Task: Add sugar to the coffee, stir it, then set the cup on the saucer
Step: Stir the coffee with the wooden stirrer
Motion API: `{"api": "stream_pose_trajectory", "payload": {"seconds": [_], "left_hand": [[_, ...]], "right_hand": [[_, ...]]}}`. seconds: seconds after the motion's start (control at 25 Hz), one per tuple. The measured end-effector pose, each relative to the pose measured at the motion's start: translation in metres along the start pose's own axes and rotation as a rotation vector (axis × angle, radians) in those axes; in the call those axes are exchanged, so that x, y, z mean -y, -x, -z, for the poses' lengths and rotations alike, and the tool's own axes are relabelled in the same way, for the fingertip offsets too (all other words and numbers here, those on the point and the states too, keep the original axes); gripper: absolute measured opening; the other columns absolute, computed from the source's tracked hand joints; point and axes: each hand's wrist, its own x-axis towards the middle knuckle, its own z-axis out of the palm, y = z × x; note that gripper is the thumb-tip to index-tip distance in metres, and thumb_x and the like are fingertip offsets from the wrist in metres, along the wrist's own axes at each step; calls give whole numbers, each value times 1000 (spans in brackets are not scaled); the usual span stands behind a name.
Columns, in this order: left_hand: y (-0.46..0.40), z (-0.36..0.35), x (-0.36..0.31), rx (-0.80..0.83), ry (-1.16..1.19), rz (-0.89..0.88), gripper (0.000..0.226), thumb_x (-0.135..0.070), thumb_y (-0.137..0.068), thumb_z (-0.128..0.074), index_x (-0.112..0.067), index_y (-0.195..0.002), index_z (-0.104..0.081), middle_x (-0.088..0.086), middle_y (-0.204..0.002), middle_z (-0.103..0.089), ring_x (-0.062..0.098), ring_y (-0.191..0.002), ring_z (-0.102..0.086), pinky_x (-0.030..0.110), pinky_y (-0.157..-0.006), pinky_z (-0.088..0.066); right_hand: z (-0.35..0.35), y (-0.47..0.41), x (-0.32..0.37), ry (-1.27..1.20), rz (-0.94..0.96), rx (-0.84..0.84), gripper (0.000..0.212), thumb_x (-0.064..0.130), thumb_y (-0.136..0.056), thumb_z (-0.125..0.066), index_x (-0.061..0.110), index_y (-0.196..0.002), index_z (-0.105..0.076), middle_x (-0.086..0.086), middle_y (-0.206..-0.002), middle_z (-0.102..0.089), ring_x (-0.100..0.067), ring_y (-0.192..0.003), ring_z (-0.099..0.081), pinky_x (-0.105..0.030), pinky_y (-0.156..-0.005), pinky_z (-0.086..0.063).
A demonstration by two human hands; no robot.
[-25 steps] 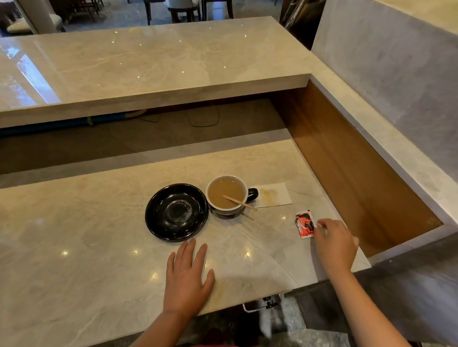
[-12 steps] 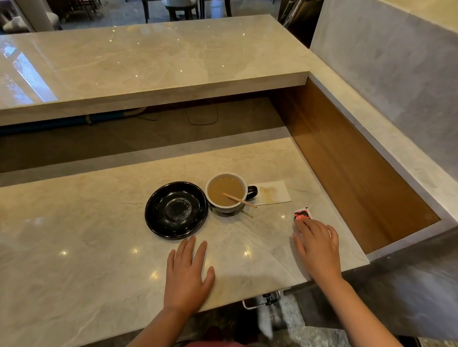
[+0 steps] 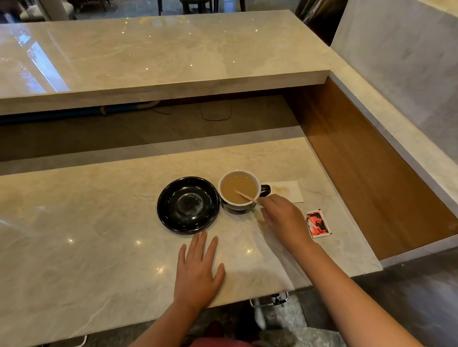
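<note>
The cup (image 3: pixel 239 189) of milky coffee stood on the marble counter (image 3: pixel 90 246), just right of the empty black saucer (image 3: pixel 188 205) and not on it. A wooden stirrer (image 3: pixel 245 196) leaned in the coffee, its near end at the fingertips of the right hand (image 3: pixel 286 219), which seemed to pinch it, though the knuckles hid the grip. The left hand (image 3: pixel 197 269) lay flat and open on the counter, near the saucer's near rim, holding nothing. A red sugar packet (image 3: pixel 319 223) lay just right of the right hand; a stained napkin (image 3: pixel 287 191) sat beyond the cup's handle.
</note>
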Motion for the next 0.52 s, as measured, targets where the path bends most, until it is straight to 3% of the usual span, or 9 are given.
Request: {"api": "stream_pose_trajectory", "payload": {"seconds": [0.12, 0.36, 0.52], "left_hand": [[0, -1, 0, -8, 6, -4, 60, -43, -85, -38, -17, -140, -38, 14, -146, -32, 25, -136, -19, 47, -107, -12], [2, -3, -3, 5, -21, 9, 61, -47, -86, -37, -21, -141, -34, 12, -148, -30, 22, -137, -16, 45, -107, -9], [-1, -3, 1, 5, -25, 24, 61, -48, -86, -36, -23, -142, -32, 11, -149, -29, 21, -137, -13, 45, -108, -7]], "right_hand": [[0, -9, 7, -87, -29, -66, 10, 7, -78, -58, 7, -84, -66, -14, -78, -68, -31, -68, -63, -40, -50, -52], [7, -33, 18, -490, -275, -156, 12, 4, -81, -65, 6, -91, -71, -14, -88, -72, -20, -79, -63, -22, -71, -49], [4, -51, 20, -572, -358, -135, 15, 6, -86, -59, 8, -96, -70, -13, -92, -73, -23, -85, -66, -33, -77, -54]]}}
